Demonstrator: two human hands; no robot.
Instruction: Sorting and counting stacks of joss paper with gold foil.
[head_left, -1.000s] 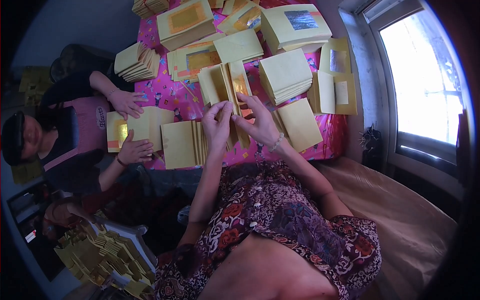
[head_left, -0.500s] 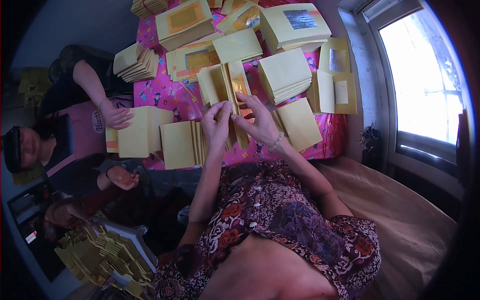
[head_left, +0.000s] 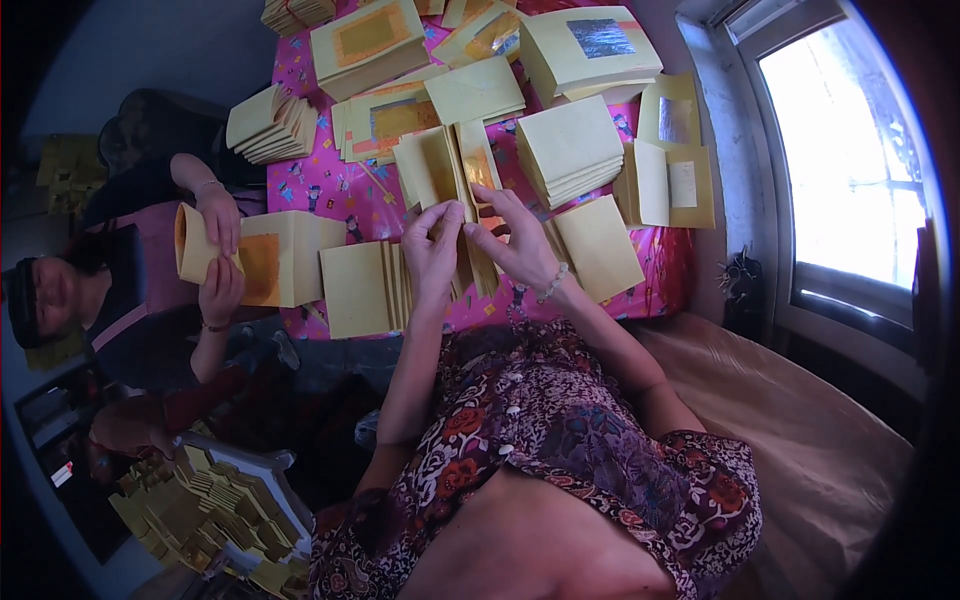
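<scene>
At the near middle of the table, my left hand [head_left: 432,245] pinches the near edge of a folded yellow paper sheet [head_left: 452,160]. My right hand [head_left: 520,240] is on the right side of the same folds, its thumb close to my left fingertips and its fingers bent over the paper. A shiny orange-gold patch [head_left: 480,155] shows on the paper's right part. The fingertips partly hide the fold between them. To the left stands a fanned set of folded yellow papers [head_left: 360,290]; just right of my right hand lies another folded stack [head_left: 600,250].
A co-worker's hands [head_left: 222,255] fold a yellow sheet [head_left: 200,245] at the table's left end. Thick paper stacks [head_left: 570,145] and patched sheets [head_left: 400,120] cover the pink patterned tablecloth [head_left: 345,195]. A window [head_left: 840,150] is at the right. More folded papers [head_left: 220,500] are piled lower left.
The co-worker's two hands have come together on the left sheet and folded its end over, baring an orange patch. My own hands and paper have hardly moved.
</scene>
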